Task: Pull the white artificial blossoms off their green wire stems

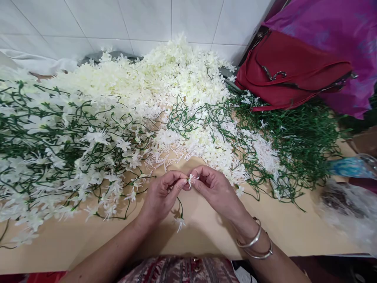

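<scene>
Tiled wall backed the surface. Left fingers pinched a green stem, right fingers a white blossom; flower heaps lay beyond.

There is room on the table between the right arm and the plastic bag. On the left, a big flower pile blocks the way. Straight ahead, heaped white petals and the wall do too.
</scene>
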{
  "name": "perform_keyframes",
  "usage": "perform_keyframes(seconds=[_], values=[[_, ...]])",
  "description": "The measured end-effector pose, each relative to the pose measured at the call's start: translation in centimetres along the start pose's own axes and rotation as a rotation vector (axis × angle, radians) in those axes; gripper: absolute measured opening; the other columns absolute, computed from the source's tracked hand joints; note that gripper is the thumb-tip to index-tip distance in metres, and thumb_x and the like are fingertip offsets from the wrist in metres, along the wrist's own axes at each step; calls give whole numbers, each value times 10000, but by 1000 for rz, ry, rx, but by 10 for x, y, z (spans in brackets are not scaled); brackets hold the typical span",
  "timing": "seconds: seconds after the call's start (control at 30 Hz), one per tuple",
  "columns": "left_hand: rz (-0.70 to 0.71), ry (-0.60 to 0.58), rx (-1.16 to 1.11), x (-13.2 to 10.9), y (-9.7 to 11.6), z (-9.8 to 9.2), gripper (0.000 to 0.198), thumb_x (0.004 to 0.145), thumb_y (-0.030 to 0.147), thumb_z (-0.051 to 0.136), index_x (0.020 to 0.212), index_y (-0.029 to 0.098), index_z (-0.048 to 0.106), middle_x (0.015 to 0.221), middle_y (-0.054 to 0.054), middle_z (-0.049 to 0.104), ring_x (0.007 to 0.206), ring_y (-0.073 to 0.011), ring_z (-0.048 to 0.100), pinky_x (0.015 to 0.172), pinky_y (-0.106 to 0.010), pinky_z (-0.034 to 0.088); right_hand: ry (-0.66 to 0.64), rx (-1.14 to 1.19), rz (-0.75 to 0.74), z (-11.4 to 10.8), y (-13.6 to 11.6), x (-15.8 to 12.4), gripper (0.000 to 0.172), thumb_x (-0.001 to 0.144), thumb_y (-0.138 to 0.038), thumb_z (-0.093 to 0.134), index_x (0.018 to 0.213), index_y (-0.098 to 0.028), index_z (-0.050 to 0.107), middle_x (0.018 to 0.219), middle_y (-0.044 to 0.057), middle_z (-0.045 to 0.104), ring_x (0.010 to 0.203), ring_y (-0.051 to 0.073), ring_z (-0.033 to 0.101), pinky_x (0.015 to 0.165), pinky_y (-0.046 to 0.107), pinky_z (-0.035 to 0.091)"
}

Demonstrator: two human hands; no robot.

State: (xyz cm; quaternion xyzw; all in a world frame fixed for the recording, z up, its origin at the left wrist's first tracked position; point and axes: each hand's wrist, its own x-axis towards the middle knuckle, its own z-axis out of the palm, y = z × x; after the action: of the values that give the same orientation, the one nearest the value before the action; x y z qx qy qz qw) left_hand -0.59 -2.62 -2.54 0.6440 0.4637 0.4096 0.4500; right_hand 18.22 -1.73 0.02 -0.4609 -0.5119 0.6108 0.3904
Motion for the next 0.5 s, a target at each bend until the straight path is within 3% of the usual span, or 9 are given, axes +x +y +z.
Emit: perform_keyframes(seconds=[0.27,0.4,0.5], values=[[-39,26,-51,1,-3,7,156,1030,317,616,993,195,705,855,-30,794,805,-163,761,775,-257,582,22,17,-6,-3,6,4,236,903,-441,759,902,-214,693,816,13,724,788,175,668,776,336,524],[-66,43,-124,0,-2,12,205,1020,336,636,1159,195,691,924,-40,805,866,-172,783,831,-276,601,63,38,-3,-10,8,3,297,853,-489,807,917,-212,720,825,6,722,772,170,631,759,323,498],[-83,48,-131,-1,0,11,193,1014,360,650,1101,198,707,904,-36,797,859,-165,774,813,-265,591,56,93,12,-13,8,4,318,805,-491,849,895,-209,734,816,1,713,766,166,611,763,317,486]])
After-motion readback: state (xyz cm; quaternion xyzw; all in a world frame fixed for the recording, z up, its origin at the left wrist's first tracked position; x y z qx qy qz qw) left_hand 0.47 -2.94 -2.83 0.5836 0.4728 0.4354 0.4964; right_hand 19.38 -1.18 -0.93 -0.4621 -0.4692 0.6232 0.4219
